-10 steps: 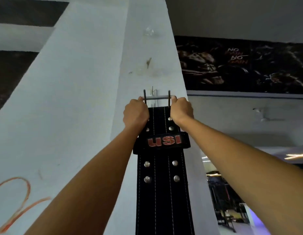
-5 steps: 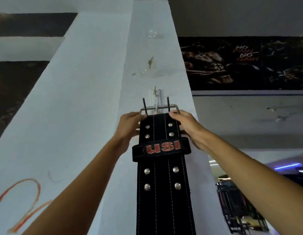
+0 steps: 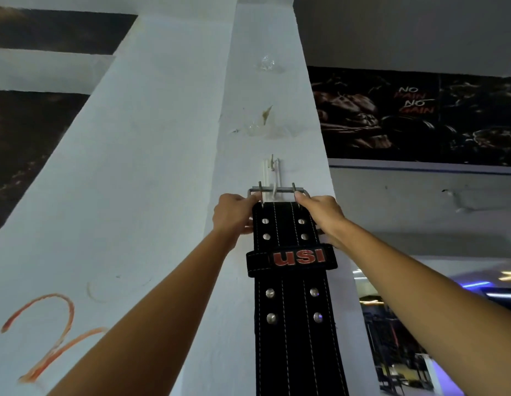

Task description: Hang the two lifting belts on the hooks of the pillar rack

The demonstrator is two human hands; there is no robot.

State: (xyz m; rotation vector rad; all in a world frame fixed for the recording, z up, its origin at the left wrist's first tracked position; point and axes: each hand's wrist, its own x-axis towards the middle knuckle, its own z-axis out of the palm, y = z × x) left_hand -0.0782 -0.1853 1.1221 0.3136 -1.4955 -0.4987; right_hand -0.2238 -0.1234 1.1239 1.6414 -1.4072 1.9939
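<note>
A black lifting belt [image 3: 291, 324] with white stitching, metal rivets and a red "USI" loop hangs straight down the white pillar [image 3: 168, 155]. Its metal buckle [image 3: 278, 191] sits over a small white hook [image 3: 272, 178] fixed to the pillar face. My left hand [image 3: 234, 214] pinches the belt's top left corner at the buckle. On the other side, my right hand [image 3: 320, 214] holds the top right corner, fingertips on the buckle bar. Only one belt is in view.
Bits of clear tape residue [image 3: 265, 64] and a brown mark [image 3: 267, 112] sit higher on the pillar. A dark poster [image 3: 414, 110] reading "NO PAIN NO GAIN" hangs on the right wall. Gym equipment [image 3: 397, 352] shows at lower right.
The buckle has dropped from level with the hook's top to hang on its lower curve. Both hands have loosened from fists around the buckle to fingertip holds at the belt's top corners.
</note>
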